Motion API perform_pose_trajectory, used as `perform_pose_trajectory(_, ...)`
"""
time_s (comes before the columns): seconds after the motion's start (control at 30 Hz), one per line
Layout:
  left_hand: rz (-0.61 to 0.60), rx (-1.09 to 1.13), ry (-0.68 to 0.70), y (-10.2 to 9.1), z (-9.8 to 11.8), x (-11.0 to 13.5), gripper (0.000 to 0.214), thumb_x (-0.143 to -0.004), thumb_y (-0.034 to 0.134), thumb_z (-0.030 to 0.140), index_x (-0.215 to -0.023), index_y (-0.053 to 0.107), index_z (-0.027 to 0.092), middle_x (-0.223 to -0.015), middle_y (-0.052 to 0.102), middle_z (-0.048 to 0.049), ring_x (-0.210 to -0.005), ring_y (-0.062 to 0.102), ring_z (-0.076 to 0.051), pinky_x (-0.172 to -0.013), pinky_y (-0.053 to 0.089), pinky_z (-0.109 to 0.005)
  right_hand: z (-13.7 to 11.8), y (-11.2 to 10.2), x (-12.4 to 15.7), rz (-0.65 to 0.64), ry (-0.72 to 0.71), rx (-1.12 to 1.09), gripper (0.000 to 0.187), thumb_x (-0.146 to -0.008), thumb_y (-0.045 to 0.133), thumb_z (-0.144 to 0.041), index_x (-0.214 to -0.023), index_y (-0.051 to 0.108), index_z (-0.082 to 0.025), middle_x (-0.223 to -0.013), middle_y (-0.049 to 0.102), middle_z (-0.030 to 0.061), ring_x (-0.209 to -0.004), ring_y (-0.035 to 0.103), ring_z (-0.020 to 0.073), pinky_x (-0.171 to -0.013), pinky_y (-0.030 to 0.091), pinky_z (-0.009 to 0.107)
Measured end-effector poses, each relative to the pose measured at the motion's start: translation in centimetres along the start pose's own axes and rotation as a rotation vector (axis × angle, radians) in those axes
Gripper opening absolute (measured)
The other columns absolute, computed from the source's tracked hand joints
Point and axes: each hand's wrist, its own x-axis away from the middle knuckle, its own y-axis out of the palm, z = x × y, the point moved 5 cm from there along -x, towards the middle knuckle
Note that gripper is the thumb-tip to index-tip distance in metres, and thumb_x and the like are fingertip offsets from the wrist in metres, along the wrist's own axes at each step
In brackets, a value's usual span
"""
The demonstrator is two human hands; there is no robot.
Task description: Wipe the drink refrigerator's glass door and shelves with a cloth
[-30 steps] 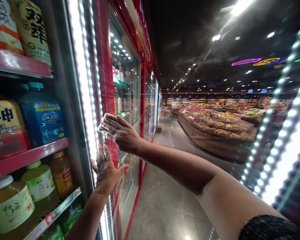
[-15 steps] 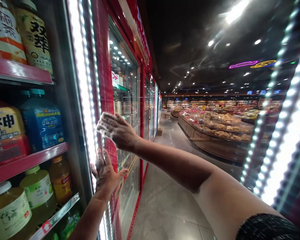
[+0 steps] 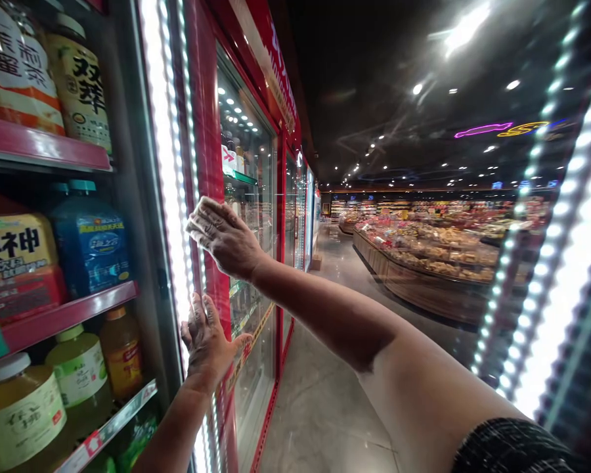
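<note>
My right hand (image 3: 231, 240) reaches across from the right, with a pale cloth (image 3: 207, 213) under its fingers. That cloth lies against the red frame (image 3: 209, 151) beside the glowing light strip (image 3: 162, 131) of a drinks fridge. Lower down, my left hand (image 3: 209, 345) rests against the same strip and frame, fingers spread and thumb out to the right. It holds nothing that I can see. The palm sides of both hands are hidden.
Shelves of bottles stand close on the left, among them a blue bottle (image 3: 93, 240) and a white-capped bottle (image 3: 22, 414). Further red fridges with a glass door (image 3: 251, 263) line the aisle. A bright light strip (image 3: 561, 276) rises on the right, before a wooden-sided display counter (image 3: 414, 289).
My right hand and the cloth have moved slightly up along the frame. My left hand stays at nearly the same spot. The view has shifted a little.
</note>
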Motion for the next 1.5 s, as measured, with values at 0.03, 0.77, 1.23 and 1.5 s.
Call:
perform_pose_trajectory(0.03, -0.002, 0.001, -0.001, 0.0, 0.0, 0.0, 0.128, -0.078, 0.078, 0.049, -0.164, -0.008, 0.011, -0.171, 0.004, -0.0282, -0.161, 0.006, -0.039, -0.125, 0.021, -0.060, -0.1, 0.0, 0.3, -0.032, -0.033, -0.006, 0.050, -0.104, 0.044, -0.015, -0.152, 0.052, -0.022, -0.167, 0.037, -0.0026, -0.161, 0.014, 0.0228, -0.135, 0.000, 0.046)
perform_pose_trajectory(0.77, 0.017, 0.078, 0.128, 0.3, -0.9, -0.4, 0.112, -0.081, 0.078, 0.041, -0.166, 0.008, 0.029, -0.174, -0.011, -0.0170, -0.160, -0.004, -0.044, -0.123, 0.029, -0.062, 0.9, -2.3, 8.7, -0.046, -0.065, 0.003, 0.052, -0.104, 0.048, -0.017, -0.154, 0.049, -0.033, -0.164, 0.042, -0.0068, -0.160, 0.019, 0.0200, -0.135, 0.009, 0.049)
perform_pose_trajectory(1.23, -0.001, 0.019, 0.107, -0.5, -0.1, 0.0, 0.107, -0.085, 0.071, 0.055, -0.166, 0.005, 0.028, -0.172, -0.016, -0.0203, -0.159, 0.002, -0.047, -0.119, 0.034, -0.067, 3.5, -5.5, 11.8, 0.024, 0.105, -0.018, 0.063, -0.100, 0.053, -0.013, -0.157, 0.043, -0.039, -0.166, 0.036, -0.0086, -0.161, 0.019, 0.0211, -0.135, 0.002, 0.054)
perform_pose_trajectory(1.5, 0.080, -0.022, 0.222, -1.7, 1.8, -0.1, 0.118, -0.076, 0.080, 0.044, -0.166, 0.010, 0.016, -0.172, -0.014, -0.0188, -0.161, -0.005, -0.040, -0.129, 0.019, -0.058, 3.4, -5.6, 14.6, -0.013, 0.081, -0.060, 0.057, -0.103, 0.052, -0.018, -0.155, 0.045, -0.038, -0.166, 0.037, -0.0086, -0.160, 0.021, 0.0181, -0.136, 0.011, 0.047)
